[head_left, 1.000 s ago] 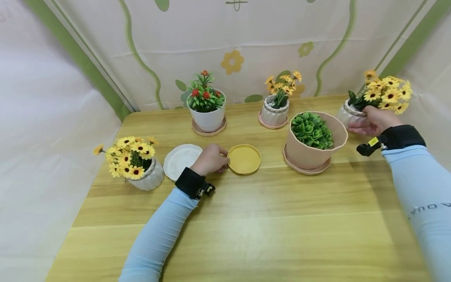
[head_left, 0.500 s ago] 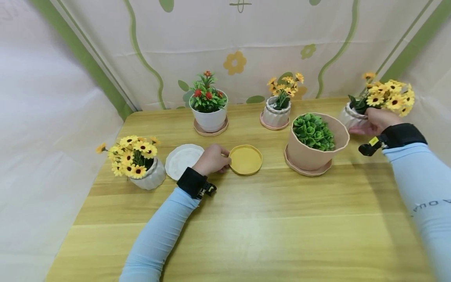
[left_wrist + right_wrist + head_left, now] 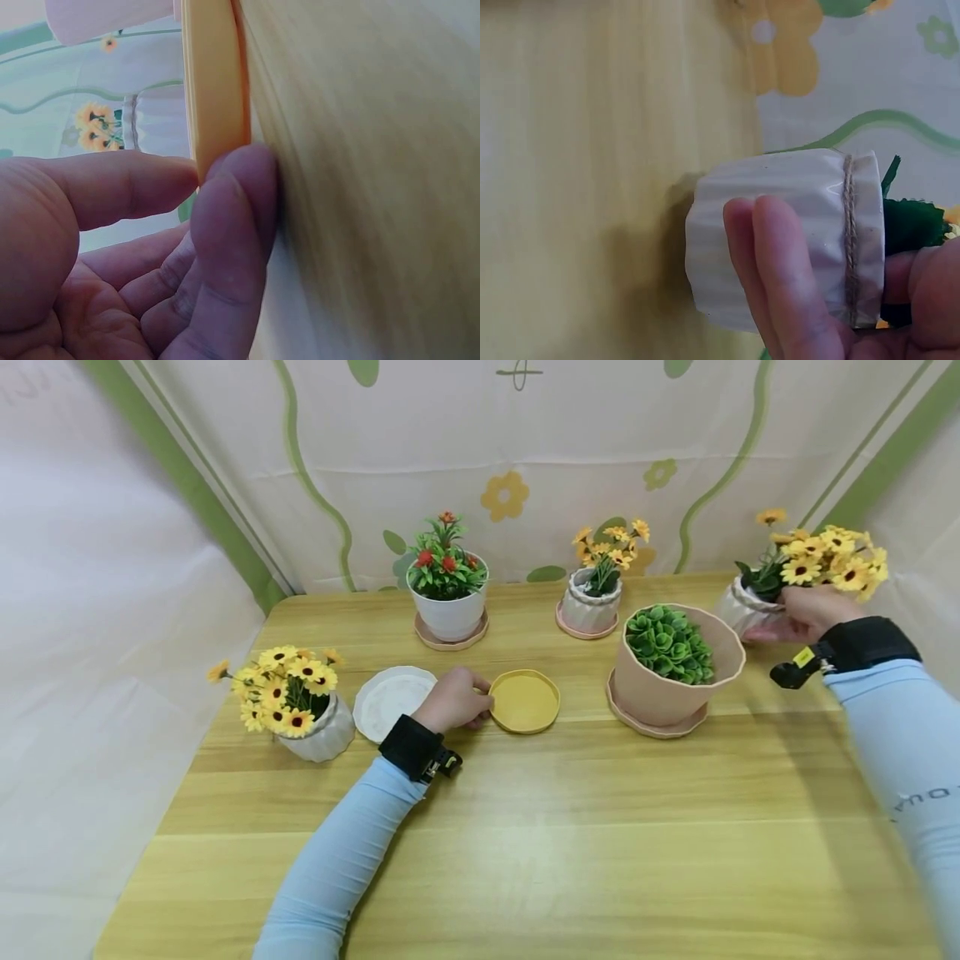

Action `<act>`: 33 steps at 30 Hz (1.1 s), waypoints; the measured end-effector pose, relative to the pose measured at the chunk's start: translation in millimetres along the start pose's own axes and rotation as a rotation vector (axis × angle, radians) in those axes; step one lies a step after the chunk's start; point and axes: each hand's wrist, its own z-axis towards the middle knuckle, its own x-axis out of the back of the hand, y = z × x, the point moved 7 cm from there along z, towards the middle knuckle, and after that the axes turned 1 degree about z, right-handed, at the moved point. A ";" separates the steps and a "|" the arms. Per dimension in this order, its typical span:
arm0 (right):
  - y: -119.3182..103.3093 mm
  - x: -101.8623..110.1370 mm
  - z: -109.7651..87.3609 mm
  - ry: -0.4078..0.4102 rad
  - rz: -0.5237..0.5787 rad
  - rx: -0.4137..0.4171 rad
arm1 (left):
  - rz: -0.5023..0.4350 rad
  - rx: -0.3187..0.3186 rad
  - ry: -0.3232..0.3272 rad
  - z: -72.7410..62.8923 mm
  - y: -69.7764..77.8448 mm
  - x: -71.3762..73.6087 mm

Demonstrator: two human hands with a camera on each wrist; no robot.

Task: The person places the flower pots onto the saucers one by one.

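Note:
My left hand [image 3: 452, 702] pinches the near-left rim of a shallow yellow saucer [image 3: 525, 702] between thumb and fingertips. In the left wrist view, the yellow saucer [image 3: 217, 82] stands between thumb and fingers, just over the wood. At the far right, my right hand [image 3: 806, 614] grips a white fluted flowerpot [image 3: 742, 608] of yellow daisies [image 3: 828, 556]. The right wrist view shows two fingers along the flowerpot's [image 3: 795, 180] side and the thumb at its rim, above the twine. Whether its base touches the table cannot be told.
A white saucer [image 3: 386, 693] and another daisy pot [image 3: 322, 735] lie left. Behind, a red-flowered pot [image 3: 450, 614] and a small orange-flowered pot [image 3: 590, 606] stand on pink saucers. A large pink pot [image 3: 667, 697] with green leaves stands between my hands on the wooden table [image 3: 525, 843].
The head view drifts slightly, shifting the scene right. My right wrist moves a little right while keeping its grip on the flowerpot. The left hand still pinches the yellow saucer.

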 end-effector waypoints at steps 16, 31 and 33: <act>-54.3 -43.4 -49.6 -0.045 -0.071 0.023 | -0.012 0.025 -0.012 -1.0 -1.5 -2.0; -92.6 -108.0 -87.3 -0.087 -0.240 0.079 | -0.026 0.011 -0.003 0.2 2.2 0.0; -92.9 -119.5 -89.6 -0.098 -0.267 0.096 | -0.023 0.008 -0.002 1.0 2.7 -0.6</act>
